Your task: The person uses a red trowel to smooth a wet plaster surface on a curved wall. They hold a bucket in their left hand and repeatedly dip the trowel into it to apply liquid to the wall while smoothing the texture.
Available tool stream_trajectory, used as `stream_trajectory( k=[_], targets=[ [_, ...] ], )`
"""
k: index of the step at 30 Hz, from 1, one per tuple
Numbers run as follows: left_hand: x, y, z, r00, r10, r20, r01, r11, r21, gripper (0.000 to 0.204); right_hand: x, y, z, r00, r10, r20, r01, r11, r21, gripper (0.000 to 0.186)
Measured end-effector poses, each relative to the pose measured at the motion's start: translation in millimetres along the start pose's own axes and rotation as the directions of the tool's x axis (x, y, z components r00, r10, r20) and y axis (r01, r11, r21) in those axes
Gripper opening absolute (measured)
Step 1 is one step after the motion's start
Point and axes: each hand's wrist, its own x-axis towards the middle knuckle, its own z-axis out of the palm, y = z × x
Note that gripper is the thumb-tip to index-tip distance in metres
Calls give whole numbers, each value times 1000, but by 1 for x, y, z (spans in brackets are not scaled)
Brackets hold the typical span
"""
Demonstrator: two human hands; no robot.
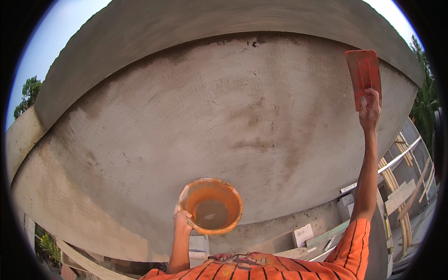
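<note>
Left grip [182, 220]: closed on the rim of a round, orange plastic bucket [211, 190], which opens just to its right, grey-brown liquid [211, 213] within. Right grip [370, 109], raised: wrapped around the lower part of a flat, red rectangular float [362, 70] extending above it. Beyond both: a broad, grey plastered wall [196, 121].

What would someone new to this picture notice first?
Probably the orange bucket at lower middle, its rim gripped by the left hand, with greyish material inside. Next, the red float held up in the right hand at upper right. Behind both, a broad grey wall spans the middle of the view.
</note>
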Motion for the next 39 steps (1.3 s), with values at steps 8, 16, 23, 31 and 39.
stream_trajectory(
  k=[8,16,23,31,39],
  targets=[
    [-13,0,-2,977,-133,-165,133,991,-10,62,-22,-262,42,952,-17,305,-251,525,813,45],
    [-30,-8,-11,996,-38,-85,32,997,-76,53,-29,-425,95,918,-200,344,-274,311,910,56],
    [-15,-11,-15,966,-133,-223,136,991,-3,60,-27,-455,140,884,-207,420,-333,351,875,48],
    [-5,-14,-19,976,-132,-172,128,991,-31,62,11,-318,110,956,27,293,-263,523,811,43],
    [-1,-4,2,994,-63,-86,56,996,-72,58,51,-137,37,892,442,93,-332,502,799,39]
  ],
)
